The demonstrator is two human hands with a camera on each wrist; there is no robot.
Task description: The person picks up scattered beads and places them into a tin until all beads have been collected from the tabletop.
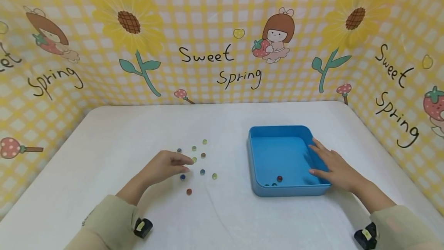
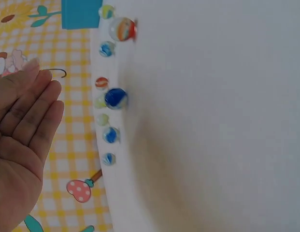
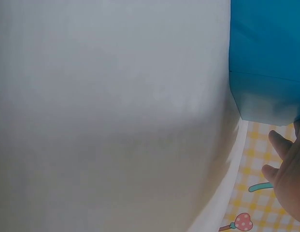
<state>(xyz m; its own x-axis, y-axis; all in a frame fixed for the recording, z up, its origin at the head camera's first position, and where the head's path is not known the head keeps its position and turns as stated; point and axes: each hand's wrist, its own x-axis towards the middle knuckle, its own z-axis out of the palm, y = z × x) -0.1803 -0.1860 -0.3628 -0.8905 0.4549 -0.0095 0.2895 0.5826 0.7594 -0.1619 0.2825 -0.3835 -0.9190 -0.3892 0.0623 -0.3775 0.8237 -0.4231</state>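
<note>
My left hand (image 1: 168,167) hovers among several glass marbles on the white table. Its fingers are nearly straight, and the left wrist view shows the palm with nothing in it. Close by lie a dark blue marble (image 1: 182,177), a yellow-green marble (image 1: 194,159) partly behind the fingertips, and an orange-red marble (image 1: 189,191). My right hand (image 1: 334,169) rests on the right rim of a blue tray (image 1: 258,191), fingers spread and reaching over the edge. Inside the tray, near its front wall, are a dark red marble (image 1: 279,179) and two greenish marbles, partly hidden by the rim.
A white cloth (image 1: 222,219) covers the table. Yellow checked fabric (image 1: 208,3) with printed flowers and figures stands around the back and sides. A blue-swirled marble (image 1: 202,172) and a yellow-green one (image 1: 214,176) lie between the left hand and the tray.
</note>
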